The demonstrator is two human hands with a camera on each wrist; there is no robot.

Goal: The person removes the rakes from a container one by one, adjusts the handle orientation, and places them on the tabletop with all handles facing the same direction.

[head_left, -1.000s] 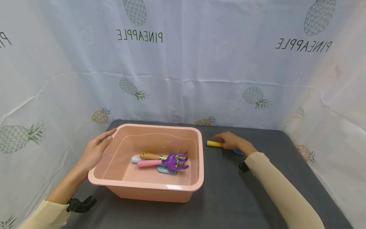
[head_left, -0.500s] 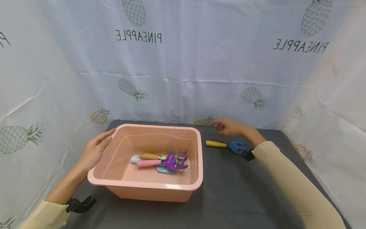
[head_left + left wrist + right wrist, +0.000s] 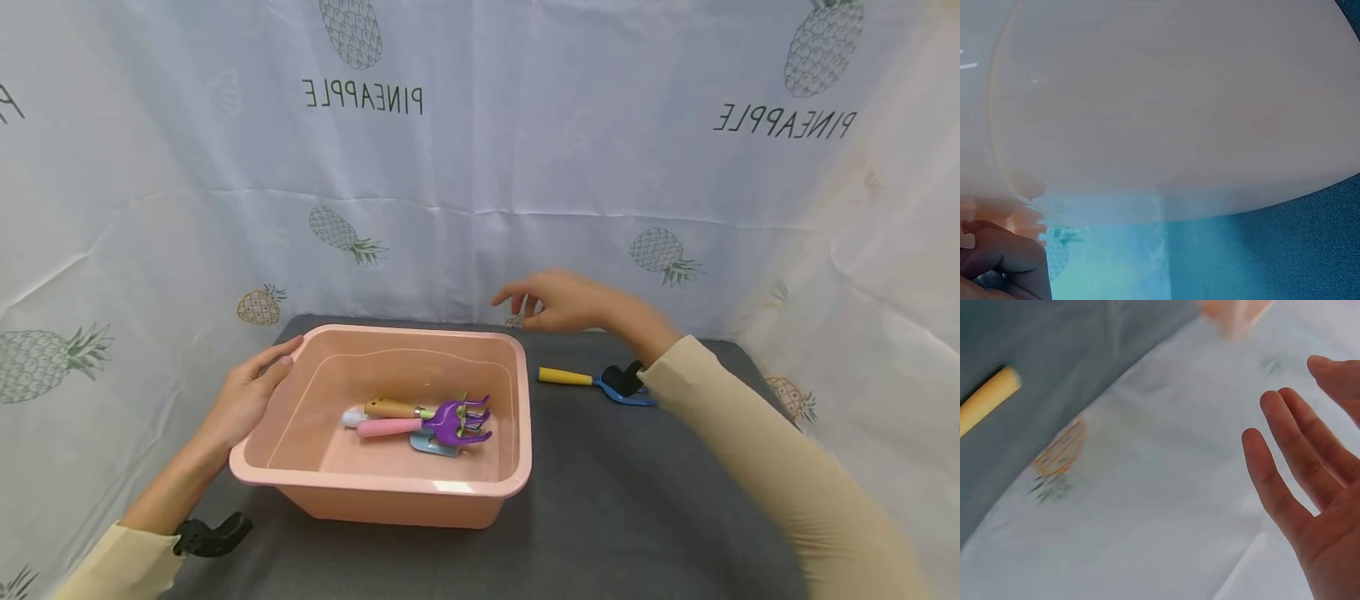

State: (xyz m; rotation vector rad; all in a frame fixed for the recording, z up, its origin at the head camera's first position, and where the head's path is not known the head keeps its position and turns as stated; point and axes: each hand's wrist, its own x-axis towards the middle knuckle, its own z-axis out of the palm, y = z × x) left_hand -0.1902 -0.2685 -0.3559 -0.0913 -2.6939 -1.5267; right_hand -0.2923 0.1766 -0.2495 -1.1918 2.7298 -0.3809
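Note:
My left hand [image 3: 243, 404] grips the left rim of a pink plastic basin [image 3: 390, 504], which stands on the table. Inside the basin lie garden tools in a pile: a purple hand rake [image 3: 450, 423] with a pink handle, a tool with a wooden handle [image 3: 390, 407], and a light blue piece [image 3: 433, 444] partly covered beneath them. My right hand [image 3: 562, 302] is raised above the table's back edge, holding nothing, its fingers spread in the right wrist view. Below it, a blue hand fork with a yellow handle [image 3: 566, 377] lies right of the basin, its head partly hidden by my wrist strap.
A dark grey cloth covers the table [image 3: 622, 517]. White curtain [image 3: 480, 158] printed with pineapples hangs close behind the table and on both sides. Black straps sit on both wrists.
My right hand has come off the yellow-handled fork, risen, and moved left toward the basin. The fork stays on the table. My left hand and the basin keep their place.

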